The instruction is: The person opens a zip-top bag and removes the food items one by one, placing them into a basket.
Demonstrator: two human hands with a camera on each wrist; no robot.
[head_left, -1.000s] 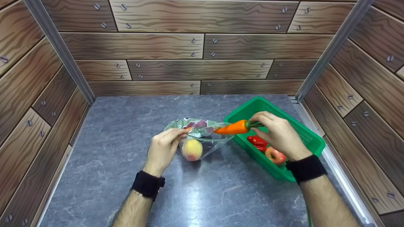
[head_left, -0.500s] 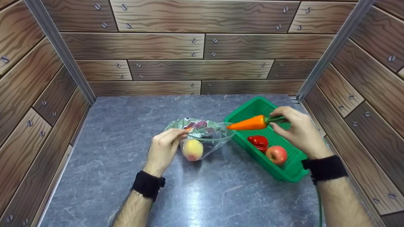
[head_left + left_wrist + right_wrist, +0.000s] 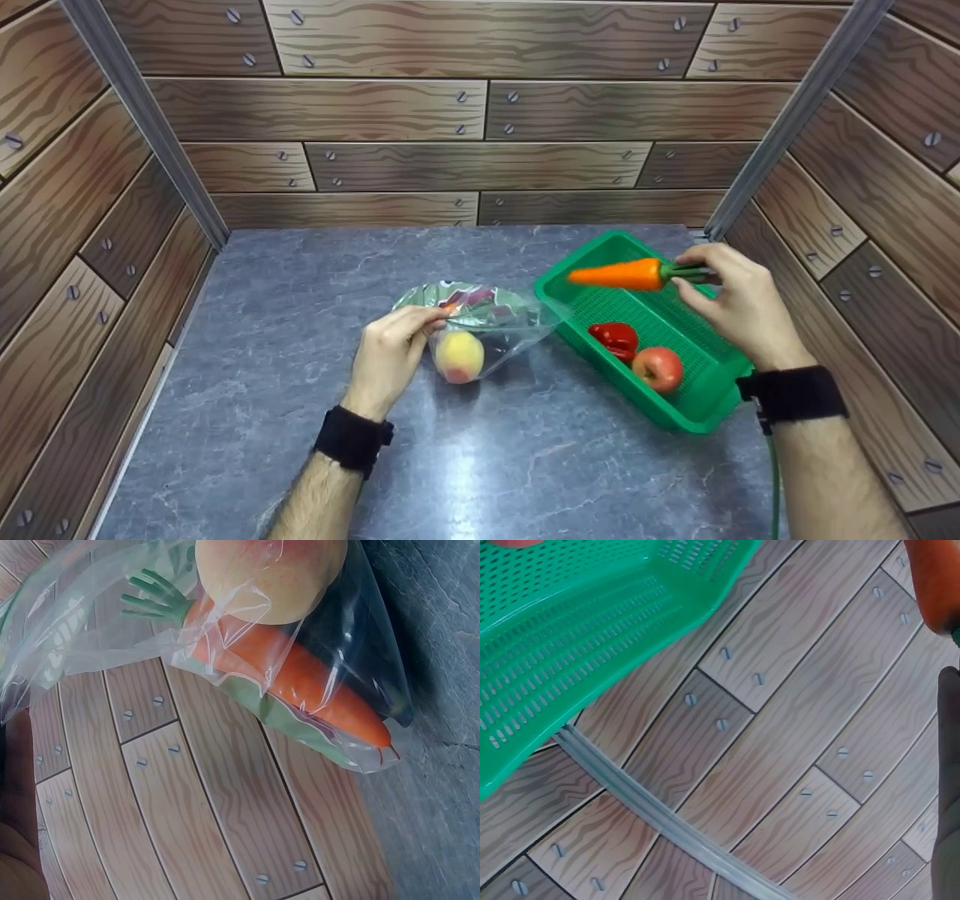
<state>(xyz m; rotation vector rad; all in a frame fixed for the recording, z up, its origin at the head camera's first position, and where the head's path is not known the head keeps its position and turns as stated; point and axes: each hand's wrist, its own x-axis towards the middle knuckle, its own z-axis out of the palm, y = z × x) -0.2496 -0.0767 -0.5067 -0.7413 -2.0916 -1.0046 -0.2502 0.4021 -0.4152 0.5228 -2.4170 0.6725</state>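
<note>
My left hand point(image 3: 390, 352) pinches the rim of a clear plastic bag point(image 3: 517, 337) on the table. A peach point(image 3: 460, 356) sits inside it, and the left wrist view also shows a carrot point(image 3: 300, 675) with a green top in the bag. My right hand point(image 3: 750, 307) holds a second carrot point(image 3: 622, 275) by its green stalks, raised over a green basket point(image 3: 679, 319), tip pointing left. Inside the basket lie a red bell pepper point(image 3: 615, 339) and a red apple point(image 3: 658, 370). The bag's patterned far side partly hides what else it contains.
A grey marbled table point(image 3: 300, 300) carries the bag and basket. Wood-patterned panels point(image 3: 390, 112) wall it in at the back and both sides, with metal posts point(image 3: 795, 112) in the corners. A green cable point(image 3: 775, 480) hangs by the right forearm.
My right hand has drawn the carrot away from the bag's mouth, to the right and up over the basket. The left hand has stayed on the bag's rim.
</note>
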